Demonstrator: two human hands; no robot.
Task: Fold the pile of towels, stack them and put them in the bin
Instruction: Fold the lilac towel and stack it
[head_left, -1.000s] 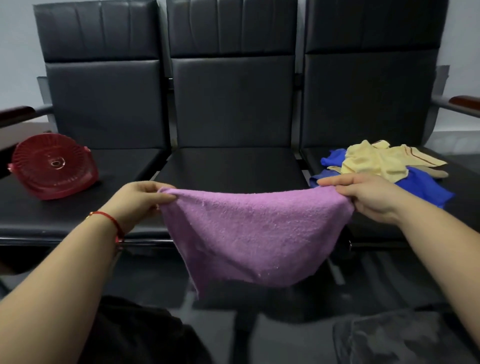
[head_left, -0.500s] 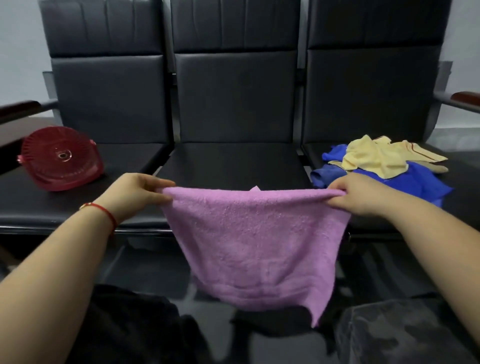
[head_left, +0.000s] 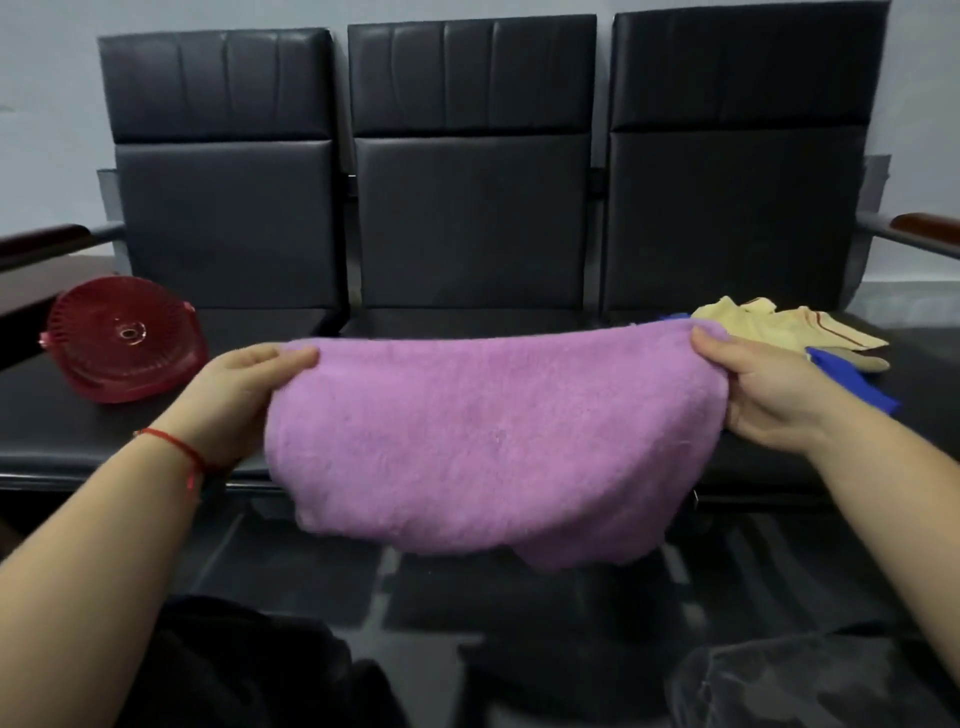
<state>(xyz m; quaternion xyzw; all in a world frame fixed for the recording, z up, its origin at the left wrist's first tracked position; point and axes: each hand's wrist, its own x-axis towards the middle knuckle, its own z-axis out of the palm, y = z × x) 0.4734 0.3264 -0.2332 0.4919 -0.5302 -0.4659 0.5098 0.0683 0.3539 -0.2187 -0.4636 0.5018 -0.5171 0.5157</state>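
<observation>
Hands hold the purple towel (head_left: 493, 441) up in the air in front of the row of black chairs (head_left: 472, 208). The left hand (head_left: 234, 400) pinches the towel's left top corner, and the right hand (head_left: 769, 395) pinches the right top corner. Both hands are curled tight on the cloth, and they are far apart from each other.

The towel's long way runs side to side, from one hand to the other. Its top edge is pulled almost straight, and the rest hangs down and sags (the bottom looks bunchy, with one bit dangling lower near the middle). The towel is the same way off from both hands, since each one has an end.

I think the next fold will bring the two hands together, so the left end meets the right end.

More towels wait on the right seat, a yellow towel (head_left: 779, 327) lying on a blue towel (head_left: 852, 384), just behind the right hand. A red bin (head_left: 119, 348) sits tipped on the left seat, nearer the left hand. Nothing is in the stack yet that I can see.
</observation>
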